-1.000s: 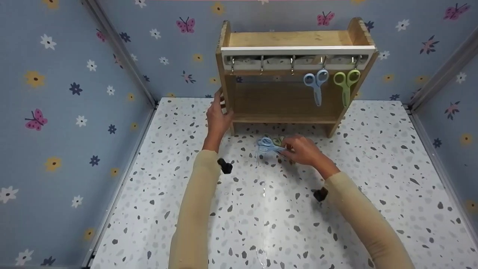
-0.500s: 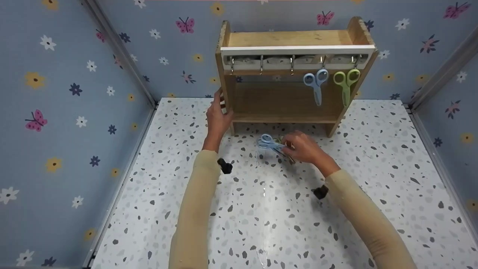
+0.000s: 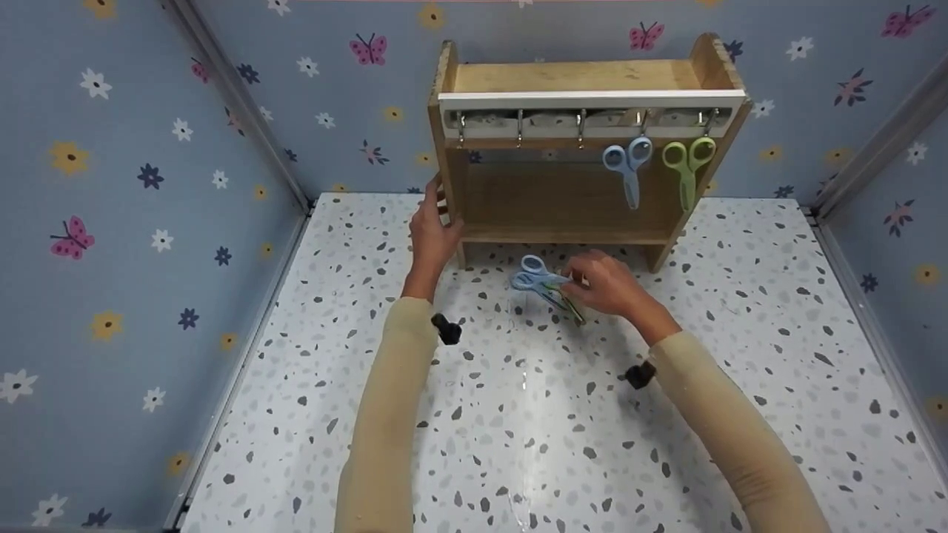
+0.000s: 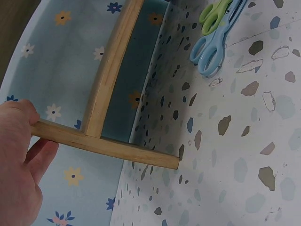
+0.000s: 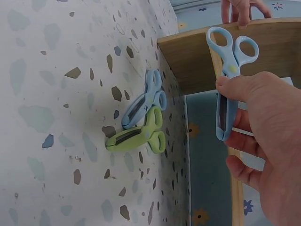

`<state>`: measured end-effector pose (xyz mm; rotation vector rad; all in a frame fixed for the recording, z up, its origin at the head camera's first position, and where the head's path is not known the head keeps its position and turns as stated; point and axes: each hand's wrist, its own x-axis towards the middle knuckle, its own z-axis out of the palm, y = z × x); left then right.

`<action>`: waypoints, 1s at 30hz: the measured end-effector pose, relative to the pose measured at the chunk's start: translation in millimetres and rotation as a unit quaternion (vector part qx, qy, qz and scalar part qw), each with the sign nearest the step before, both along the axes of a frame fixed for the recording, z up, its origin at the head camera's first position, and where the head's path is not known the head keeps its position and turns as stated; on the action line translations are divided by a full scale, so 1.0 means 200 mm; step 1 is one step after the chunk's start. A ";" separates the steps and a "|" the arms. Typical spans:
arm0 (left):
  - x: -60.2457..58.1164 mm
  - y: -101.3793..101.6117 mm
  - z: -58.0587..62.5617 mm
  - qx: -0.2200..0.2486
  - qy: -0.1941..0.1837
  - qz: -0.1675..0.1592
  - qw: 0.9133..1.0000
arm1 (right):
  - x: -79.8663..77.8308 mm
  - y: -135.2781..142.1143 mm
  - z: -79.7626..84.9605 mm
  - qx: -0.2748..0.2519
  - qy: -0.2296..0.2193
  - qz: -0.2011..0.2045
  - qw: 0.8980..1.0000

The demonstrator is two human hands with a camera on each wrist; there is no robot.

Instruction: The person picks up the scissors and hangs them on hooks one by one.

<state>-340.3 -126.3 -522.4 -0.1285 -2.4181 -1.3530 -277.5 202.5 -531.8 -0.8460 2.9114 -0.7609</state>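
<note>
My right hand (image 3: 606,283) pinches a pair of light-blue scissors (image 5: 229,61) between thumb and fingers, handle loops pointing away from the palm. In the right wrist view, the held pair is raised off the table. Below it, a second blue pair of scissors (image 5: 153,84) and a green pair (image 5: 153,122) lie touching on the tabletop. My left hand (image 3: 433,229) grips the left side panel of a wooden shelf (image 3: 570,238), thumb on one face and fingers on the other. Blue scissors (image 3: 629,170) and green scissors (image 3: 687,170) hang from the shelf's two rightmost hooks.
A white strip (image 3: 592,96) across the shelf's upper front carries a row of metal hooks; the left ones hold nothing. Speckled white tabletop (image 3: 474,444) spreads in front. Blue flowered walls (image 3: 163,244) enclose the back and sides.
My right hand has moved slightly up and toward the shelf, lifting the blue scissors off the others, which now show more beneath it. The left hand stays in place on the shelf.
</note>
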 end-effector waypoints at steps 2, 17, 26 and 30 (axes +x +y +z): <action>0.00 0.00 0.00 0.002 -0.002 0.000 1.000 | 0.00 0.00 0.01 0.003 0.004 -0.003 1.000; 0.00 0.00 0.00 0.003 -0.008 0.001 1.000 | -0.02 0.01 0.07 0.011 0.032 -0.008 0.999; 0.00 0.00 0.00 0.008 -0.016 0.004 1.000 | -0.02 0.01 0.11 0.012 0.021 -0.021 0.999; 0.00 0.01 0.00 0.013 -0.015 0.002 1.000 | -0.03 0.01 0.12 0.005 0.016 -0.029 0.999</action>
